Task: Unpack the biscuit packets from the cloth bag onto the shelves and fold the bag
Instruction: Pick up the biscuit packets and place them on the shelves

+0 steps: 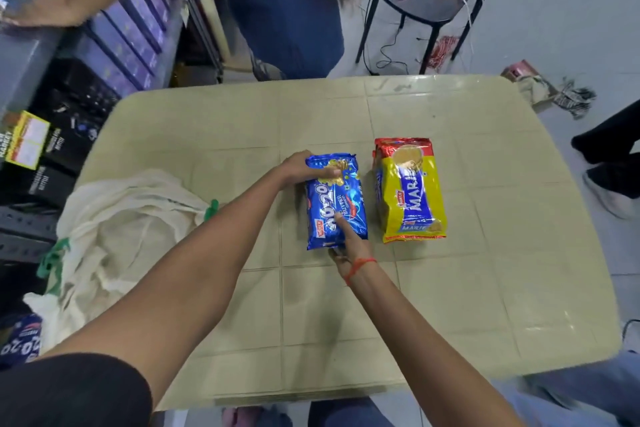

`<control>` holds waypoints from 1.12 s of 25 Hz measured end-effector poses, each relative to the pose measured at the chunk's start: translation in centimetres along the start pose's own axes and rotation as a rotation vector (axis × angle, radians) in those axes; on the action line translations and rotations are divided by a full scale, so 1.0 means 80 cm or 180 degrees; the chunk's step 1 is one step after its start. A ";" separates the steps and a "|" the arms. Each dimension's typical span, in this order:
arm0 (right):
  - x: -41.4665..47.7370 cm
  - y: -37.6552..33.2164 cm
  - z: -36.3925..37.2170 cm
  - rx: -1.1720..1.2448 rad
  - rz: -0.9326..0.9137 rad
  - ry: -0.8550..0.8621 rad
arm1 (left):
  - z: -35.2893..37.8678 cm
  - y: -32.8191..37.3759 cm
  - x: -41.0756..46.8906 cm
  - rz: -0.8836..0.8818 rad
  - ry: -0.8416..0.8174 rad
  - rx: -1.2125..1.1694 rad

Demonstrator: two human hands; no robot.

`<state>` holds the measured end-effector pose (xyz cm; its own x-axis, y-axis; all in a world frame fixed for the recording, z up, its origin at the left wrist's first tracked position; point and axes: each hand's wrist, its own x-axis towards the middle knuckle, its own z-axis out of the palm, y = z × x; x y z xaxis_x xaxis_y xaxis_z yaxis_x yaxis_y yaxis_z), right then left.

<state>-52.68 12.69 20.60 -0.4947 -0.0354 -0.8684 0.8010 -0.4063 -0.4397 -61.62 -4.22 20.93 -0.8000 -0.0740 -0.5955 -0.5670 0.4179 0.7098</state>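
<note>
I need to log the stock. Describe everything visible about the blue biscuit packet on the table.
The blue biscuit packet is a glossy plastic wrapper printed "20-20" and "Butter", with biscuit pictures at its far end. It looks sealed and full, lying flat and lengthwise on the beige table, just left of the yellow Marie packet, apart from it. The left hand grips its far end; the right hand holds its near end.

You've got a black short sleeve (69,388) on your left arm, red thread band (358,267) round right wrist, forearms bare.
</note>
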 end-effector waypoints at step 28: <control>-0.329 0.390 0.240 -0.3149 -0.0915 -0.2968 | -0.140 -0.391 -0.692 -0.1438 0.3592 -0.2441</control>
<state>-21.15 -16.56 34.11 -0.4072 -0.8105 -0.4211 0.3434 0.2913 -0.8929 -1.79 -23.33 35.95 -0.0454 -0.8830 -0.4671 -0.4830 -0.3899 0.7840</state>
